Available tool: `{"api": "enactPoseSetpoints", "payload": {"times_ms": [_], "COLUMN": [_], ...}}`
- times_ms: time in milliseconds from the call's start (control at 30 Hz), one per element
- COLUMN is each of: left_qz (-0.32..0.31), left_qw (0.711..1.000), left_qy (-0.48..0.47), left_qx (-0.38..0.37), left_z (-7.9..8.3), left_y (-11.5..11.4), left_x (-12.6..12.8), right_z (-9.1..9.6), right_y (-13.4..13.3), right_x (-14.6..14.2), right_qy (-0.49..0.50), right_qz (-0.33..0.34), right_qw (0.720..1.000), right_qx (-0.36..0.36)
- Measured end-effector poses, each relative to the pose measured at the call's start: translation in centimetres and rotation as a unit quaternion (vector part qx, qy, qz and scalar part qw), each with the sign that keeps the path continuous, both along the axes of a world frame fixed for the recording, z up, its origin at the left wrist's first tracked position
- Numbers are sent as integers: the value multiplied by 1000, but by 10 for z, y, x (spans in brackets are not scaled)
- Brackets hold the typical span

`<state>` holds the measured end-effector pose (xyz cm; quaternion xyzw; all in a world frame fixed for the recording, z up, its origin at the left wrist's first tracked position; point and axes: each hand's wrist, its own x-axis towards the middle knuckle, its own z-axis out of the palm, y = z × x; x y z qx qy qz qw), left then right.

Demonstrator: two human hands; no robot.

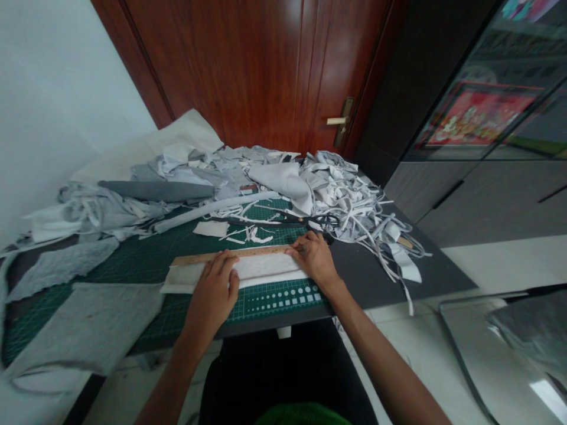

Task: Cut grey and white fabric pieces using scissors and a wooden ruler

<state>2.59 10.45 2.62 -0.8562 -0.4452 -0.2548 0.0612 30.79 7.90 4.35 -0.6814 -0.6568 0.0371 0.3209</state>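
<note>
A folded strip of whitish fabric (261,269) lies across the green cutting mat (274,298). Along its far edge runs a wooden ruler (254,252). My left hand (216,283) rests on the strip's left part, fingers stretched out, their tips on the ruler. At the ruler's right end, my right hand (313,257) is closed, with its fingertips pressed together by the strip. Whatever those fingers hold is too small and blurred to name. Just beyond the right hand lie black-handled scissors (325,220), partly among thin scraps.
Grey and white fabric strips (341,189) are heaped at the back right. More crumpled cloth (172,171) is piled at the back left. A grey fabric piece (93,321) hangs over the table's front left edge. Behind stands a wooden door (248,71); a cabinet (487,195) is at right.
</note>
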Motion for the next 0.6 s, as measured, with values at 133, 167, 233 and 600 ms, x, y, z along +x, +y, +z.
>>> {"api": "enactPoseSetpoints", "payload": {"times_ms": [133,167,233,600], "left_qz": [5,6,5,24], "left_qw": [1000,1000,1000,999], "left_qy": [8,10,14,18], "left_qx": [-1,-3,-7,-38], "left_z": [-1,-2,-1,0], "left_y": [1,1,2,1], "left_x": [0,0,0,3], "right_z": [1,1,0,-4], "right_y": [0,0,1,5], "right_x": [-1,-2,-2,1], "right_qy": [1,0,-4,1], "right_qz": [-6,-9,-12,-4], "right_qw": [1000,1000,1000,1000], "right_qx": [-2,0,8,19]}}
